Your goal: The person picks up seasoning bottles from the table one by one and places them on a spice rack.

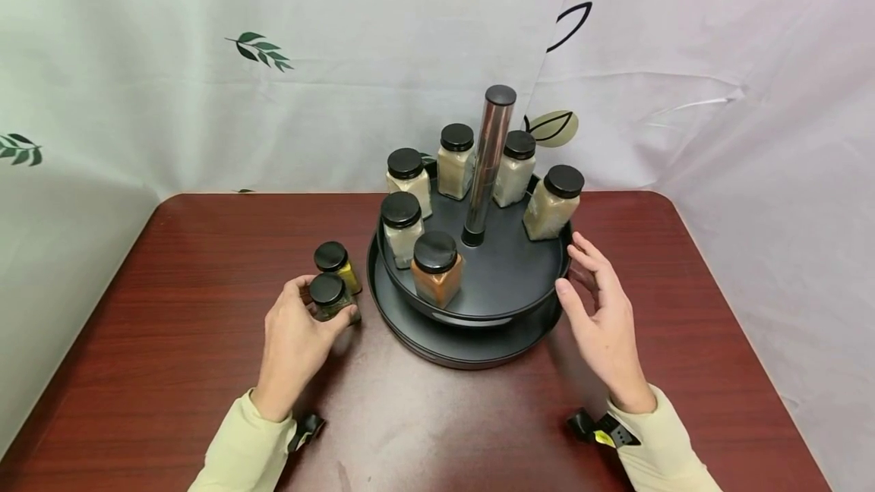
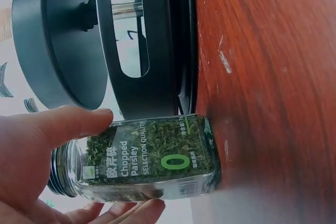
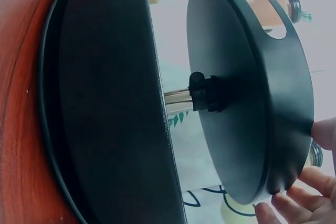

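In my left hand (image 1: 294, 344) I grip a square glass jar of chopped parsley (image 2: 152, 156) between thumb and fingers, near its black lid. The jar is upright at the tabletop, left of a black two-tier turntable rack. Just behind it stands a jar with yellow contents (image 1: 333, 257). My right hand (image 1: 601, 325) touches the outer rim of the rack's upper tray (image 1: 509, 283) with thumb and fingertips, on the right side. Several black-lidded jars stand around that tray, among them one with orange-brown contents (image 1: 437, 279) at the front.
A metallic post (image 1: 488, 158) with a black cap rises from the middle of the rack. The wider lower tray (image 1: 451, 342) sits on the reddish wooden table (image 1: 205, 279). A pale patterned cloth (image 1: 342, 97) hangs behind the table and along its sides.
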`<state>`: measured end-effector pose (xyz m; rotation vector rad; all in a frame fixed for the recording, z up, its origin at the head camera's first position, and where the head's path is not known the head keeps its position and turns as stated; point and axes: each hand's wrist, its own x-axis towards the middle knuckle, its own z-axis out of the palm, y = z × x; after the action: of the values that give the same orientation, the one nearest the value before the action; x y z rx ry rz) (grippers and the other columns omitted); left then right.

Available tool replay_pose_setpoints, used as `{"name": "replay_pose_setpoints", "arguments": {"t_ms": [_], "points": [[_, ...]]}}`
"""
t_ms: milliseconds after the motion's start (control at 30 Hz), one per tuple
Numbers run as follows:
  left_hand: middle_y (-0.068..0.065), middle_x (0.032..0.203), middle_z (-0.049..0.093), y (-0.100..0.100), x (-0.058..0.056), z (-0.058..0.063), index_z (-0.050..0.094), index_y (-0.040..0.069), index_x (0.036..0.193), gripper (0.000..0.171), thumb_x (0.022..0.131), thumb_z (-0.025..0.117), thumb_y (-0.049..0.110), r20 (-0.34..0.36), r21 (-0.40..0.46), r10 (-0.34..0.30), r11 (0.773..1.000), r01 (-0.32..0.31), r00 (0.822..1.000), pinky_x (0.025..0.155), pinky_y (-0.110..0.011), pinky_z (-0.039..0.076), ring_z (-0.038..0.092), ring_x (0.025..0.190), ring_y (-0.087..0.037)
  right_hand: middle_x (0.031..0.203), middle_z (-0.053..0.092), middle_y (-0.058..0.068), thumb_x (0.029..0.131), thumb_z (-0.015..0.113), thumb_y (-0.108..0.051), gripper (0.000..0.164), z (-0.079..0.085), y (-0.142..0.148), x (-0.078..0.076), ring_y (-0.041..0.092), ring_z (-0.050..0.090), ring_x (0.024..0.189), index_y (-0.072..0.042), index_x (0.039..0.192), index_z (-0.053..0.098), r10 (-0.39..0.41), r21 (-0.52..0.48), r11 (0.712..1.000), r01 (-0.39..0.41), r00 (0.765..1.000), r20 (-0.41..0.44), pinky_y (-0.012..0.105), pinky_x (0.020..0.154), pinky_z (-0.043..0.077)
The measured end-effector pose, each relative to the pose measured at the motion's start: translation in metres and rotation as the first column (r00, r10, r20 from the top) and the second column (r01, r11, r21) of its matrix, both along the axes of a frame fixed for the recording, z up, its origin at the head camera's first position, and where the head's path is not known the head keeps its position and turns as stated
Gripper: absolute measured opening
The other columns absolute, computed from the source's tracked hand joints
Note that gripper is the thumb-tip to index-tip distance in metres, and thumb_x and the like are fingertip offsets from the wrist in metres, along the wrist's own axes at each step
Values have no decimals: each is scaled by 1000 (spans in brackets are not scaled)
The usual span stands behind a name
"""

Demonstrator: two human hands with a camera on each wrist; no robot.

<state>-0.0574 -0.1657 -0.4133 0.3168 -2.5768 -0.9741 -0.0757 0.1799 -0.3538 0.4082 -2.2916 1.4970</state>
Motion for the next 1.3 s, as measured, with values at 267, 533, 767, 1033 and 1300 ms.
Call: {"name": "replay_pose_setpoints", "arguments": {"t_ms": [267,533,767,1033,1300], "points": [[-14,93,66,-3,2,4,55,0,115,65,63,84,28,1,-9,3,1000,-3,1000,70,-41,52,65,81,-26,145,32,18,84,56,13,62,-20,12,-14,30,35,130,2,140,32,154,-226,963,-144,988,28,24,97,39],[-10,89,68,-8,4,8,59,3,111,59,62,85,26,-17,-24,-4,1000,3,1000,70,-41,51,66,80,-24,150,25,13,85,57,10,69,-27,18,-19,25,25,137,-6,145,26,233,-267,942,-203,969,86,22,101,35],[-10,89,68,-8,5,12,60,4,111,59,62,84,25,-30,-21,-7,1000,7,1000,72,-41,50,66,81,-24,152,20,9,87,56,7,72,-27,18,-19,25,20,138,-10,148,20,267,-233,944,-233,956,124,19,104,30],[-9,90,69,-7,8,21,61,7,111,58,61,84,25,-46,-46,-5,999,3,999,73,-41,48,66,82,-23,153,16,5,86,57,7,76,-25,17,-16,24,18,139,-15,148,18,268,-193,951,-241,954,130,18,105,27],[-7,92,68,-4,14,35,60,9,113,57,63,82,25,-50,-33,1,999,-3,999,76,-40,48,66,85,-23,154,14,7,86,58,6,73,-9,8,-4,30,22,137,-3,147,18,187,-52,982,-182,973,133,21,106,26]]}}
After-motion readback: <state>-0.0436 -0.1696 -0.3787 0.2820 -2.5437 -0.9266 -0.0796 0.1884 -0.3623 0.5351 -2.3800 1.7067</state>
